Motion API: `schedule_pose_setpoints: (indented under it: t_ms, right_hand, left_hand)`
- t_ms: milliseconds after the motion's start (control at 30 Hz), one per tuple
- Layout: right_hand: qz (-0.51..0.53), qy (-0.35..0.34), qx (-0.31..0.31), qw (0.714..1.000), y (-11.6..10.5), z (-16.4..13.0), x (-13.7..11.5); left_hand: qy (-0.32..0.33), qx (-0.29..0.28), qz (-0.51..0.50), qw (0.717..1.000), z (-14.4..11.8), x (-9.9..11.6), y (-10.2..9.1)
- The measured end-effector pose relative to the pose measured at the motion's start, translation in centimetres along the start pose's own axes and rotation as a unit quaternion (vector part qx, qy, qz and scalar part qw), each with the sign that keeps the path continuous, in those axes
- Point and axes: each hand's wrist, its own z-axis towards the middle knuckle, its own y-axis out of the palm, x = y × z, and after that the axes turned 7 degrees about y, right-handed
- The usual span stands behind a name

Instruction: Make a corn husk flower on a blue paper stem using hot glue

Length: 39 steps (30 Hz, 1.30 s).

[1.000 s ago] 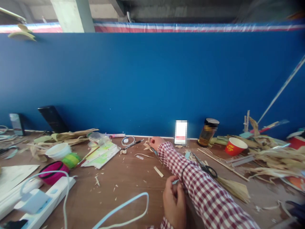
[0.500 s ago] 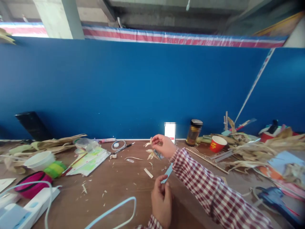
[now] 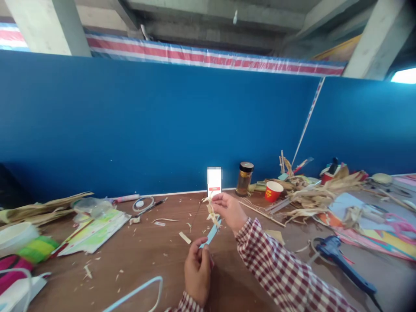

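Lifted nearer since the earlier frame: husk figure (image 3: 212, 211), pinched in right hand (image 3: 229, 211) above worktop (image 3: 146, 255).
Left hand (image 3: 197, 271) clamped on blue strip (image 3: 212, 234) touching figure; binding apparently unfinished, husks (image 3: 320, 197) piled well apart.

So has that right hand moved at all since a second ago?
Yes. The right hand was down by the table's back edge, left of the white card. It is now lifted and drawn nearer, below the card, pinching a straw piece.

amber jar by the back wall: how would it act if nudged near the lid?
The amber jar looks tall and narrow, upright on the table, so it would probably tip rather than slide. Likely glass, so breakable. Once over, its round body may roll.
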Motion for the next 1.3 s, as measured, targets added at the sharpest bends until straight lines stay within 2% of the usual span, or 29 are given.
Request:
schedule_pose_setpoints:
  t_ms: [233, 400, 700, 867, 1300]
  right_hand:
    - [0.081, 0.050, 0.005, 0.995, 0.2, -0.4, 1.6]
    - [0.085, 0.068, -0.006, 0.994, 0.7, -0.4, 2.7]
    - [0.121, 0.082, -0.038, 0.989, 0.7, -0.1, 3.6]
    - [0.126, 0.080, -0.095, 0.984, 0.3, 0.0, 4.0]
    - [0.186, 0.101, -0.161, 0.964, 0.1, -1.5, 3.9]
  left_hand:
    - [-0.006, -0.100, -0.007, 0.995, -0.6, 0.0, 0.2]
    - [-0.030, -0.167, -0.006, 0.985, -1.0, 0.0, 0.4]
    - [-0.061, -0.158, -0.012, 0.986, -0.7, 0.6, 0.4]
    - [-0.077, -0.179, -0.020, 0.981, -0.7, 0.6, 0.2]
    - [-0.094, -0.213, -0.013, 0.973, -1.1, 0.6, 0.3]
